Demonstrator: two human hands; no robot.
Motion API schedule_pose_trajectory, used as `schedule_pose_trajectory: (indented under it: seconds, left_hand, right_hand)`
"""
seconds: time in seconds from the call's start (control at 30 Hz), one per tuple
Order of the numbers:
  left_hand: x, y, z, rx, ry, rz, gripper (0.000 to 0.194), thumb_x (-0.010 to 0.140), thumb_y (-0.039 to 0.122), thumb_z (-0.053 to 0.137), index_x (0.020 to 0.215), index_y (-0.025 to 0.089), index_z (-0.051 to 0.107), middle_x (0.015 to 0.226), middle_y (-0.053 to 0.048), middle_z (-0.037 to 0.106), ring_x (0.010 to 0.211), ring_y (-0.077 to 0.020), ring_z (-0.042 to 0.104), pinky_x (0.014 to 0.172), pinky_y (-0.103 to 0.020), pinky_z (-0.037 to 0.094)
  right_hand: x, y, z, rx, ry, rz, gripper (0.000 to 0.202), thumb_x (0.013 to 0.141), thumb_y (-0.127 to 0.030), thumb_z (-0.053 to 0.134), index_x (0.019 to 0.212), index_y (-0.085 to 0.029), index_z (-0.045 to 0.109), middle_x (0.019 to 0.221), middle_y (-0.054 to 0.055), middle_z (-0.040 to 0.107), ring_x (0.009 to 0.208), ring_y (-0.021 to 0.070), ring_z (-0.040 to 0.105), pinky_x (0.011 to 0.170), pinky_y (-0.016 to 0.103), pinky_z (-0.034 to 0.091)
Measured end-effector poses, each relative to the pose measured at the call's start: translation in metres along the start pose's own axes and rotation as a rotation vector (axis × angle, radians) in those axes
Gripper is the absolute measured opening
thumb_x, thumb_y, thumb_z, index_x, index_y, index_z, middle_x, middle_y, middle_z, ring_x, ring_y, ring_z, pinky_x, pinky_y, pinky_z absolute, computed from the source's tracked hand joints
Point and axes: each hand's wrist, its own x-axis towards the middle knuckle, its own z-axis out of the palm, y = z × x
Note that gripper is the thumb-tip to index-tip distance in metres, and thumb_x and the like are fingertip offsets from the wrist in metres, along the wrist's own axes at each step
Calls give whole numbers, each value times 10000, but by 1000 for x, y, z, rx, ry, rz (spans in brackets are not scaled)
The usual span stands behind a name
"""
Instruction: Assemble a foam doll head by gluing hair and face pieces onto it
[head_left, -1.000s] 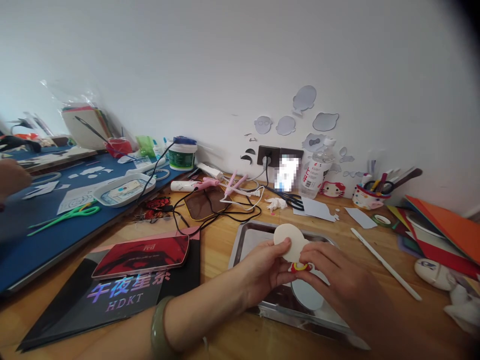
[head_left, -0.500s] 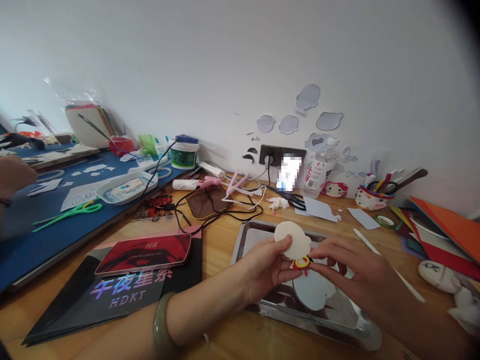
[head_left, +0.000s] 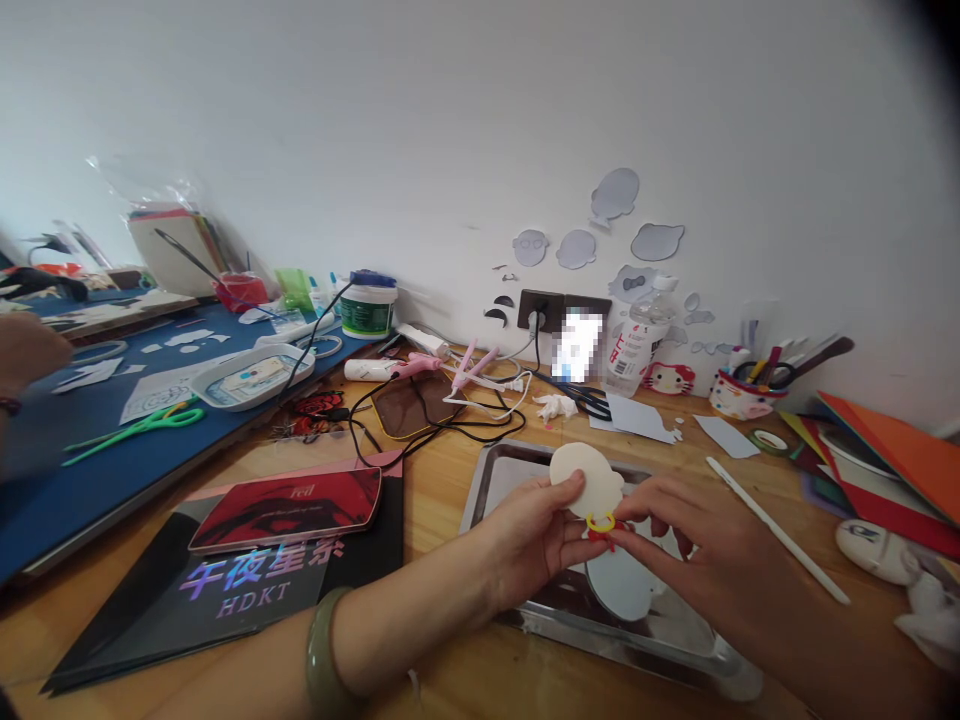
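Note:
My left hand (head_left: 536,535) is closed on a cream head-shaped cutout (head_left: 592,480), its thumb pressed on the front face. Directly below the cutout is a small red piece with a yellow ring (head_left: 600,524); whether it is joined to the cutout I cannot tell. My right hand (head_left: 686,535) pinches that red and yellow piece at its right side with thumb and fingers. Both hands are above a metal tray (head_left: 486,478). A pale rounded shape (head_left: 621,590) lies in the tray, partly covered by the hands.
Pink glue guns (head_left: 472,368) and tangled cables lie behind the tray. A bottle (head_left: 637,345) and a pen cup (head_left: 739,395) stand near the wall. Dark folders (head_left: 247,600) lie left. Green scissors (head_left: 161,418) rest on the blue table, near another person's hand (head_left: 30,350).
My right fingers have shifted slightly to the left on the red and yellow piece. The yellow ring now looks flatter, seen at a different tilt. My left hand has hardly moved.

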Motion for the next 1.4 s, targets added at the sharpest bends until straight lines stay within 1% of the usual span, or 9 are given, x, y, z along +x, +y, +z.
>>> schedule_pose_trajectory:
  seconds: [0.23,0.53,0.67,0.8,0.87,0.97,1.03,1.17,1.4]
  left_hand:
    - [-1,2,3,8,26,-1,219,813,254,468,933,91,552,888,-103,599,650,-99,597,615,-184,486]
    - [0,-1,-1,-17,18,5,216,783,266,523,926,111,568,857,-80,619,655,-97,598,634,-193,480]
    - [1,-1,-3,-1,15,17,257,787,290,514,964,110,564,941,-103,609,678,-103,602,619,-188,488]
    - [3,3,-3,37,73,32,302,814,290,466,1035,96,539,1095,-137,555,777,-135,616,588,-160,492]
    - [4,5,-5,56,91,39,328,815,299,464,1071,102,519,1138,-138,533,832,-158,614,567,-144,490]
    - [5,5,-7,69,97,53,343,813,301,469,1094,108,502,1161,-136,521,876,-182,605,555,-137,493]
    - [6,4,-8,72,107,55,347,817,297,462,1105,105,494,1170,-141,515,879,-187,605,555,-139,497]
    - [6,3,-8,70,113,50,375,820,298,457,1140,101,464,1183,-152,504,894,-193,599,575,-148,500]
    - [2,2,-3,82,69,84,394,801,354,479,1118,121,496,1195,-118,503,937,-181,574,627,-157,484]
  right_hand:
    - [-1,1,-4,-11,33,-28,120,777,-317,511,803,-216,569,783,23,596,681,140,560,564,255,454]
    - [-4,1,4,-243,66,-289,119,793,-182,478,854,-199,578,794,42,606,725,172,571,594,296,459]
    - [-5,1,1,-158,70,-284,124,792,-168,488,872,-207,575,826,36,611,796,171,564,680,302,456]
    - [-2,13,-7,-31,34,0,128,799,-281,482,838,-247,599,827,8,627,723,158,585,584,270,463]
    - [-3,28,-8,-21,-75,171,144,781,-329,494,779,-269,624,758,-13,646,622,156,586,495,262,440]
    - [-6,55,-5,58,-319,277,149,744,-323,530,707,-263,661,643,-16,654,558,157,576,485,265,429]
    - [-9,66,-3,163,-399,325,177,741,-324,529,814,-251,673,619,-8,644,538,146,563,487,259,429]
    - [-5,60,-10,404,-364,498,306,728,-364,528,983,-232,632,596,-12,600,537,131,541,472,245,439]
    - [6,22,-22,868,-175,792,248,617,-398,664,763,-202,622,578,-6,623,509,99,547,432,185,418]
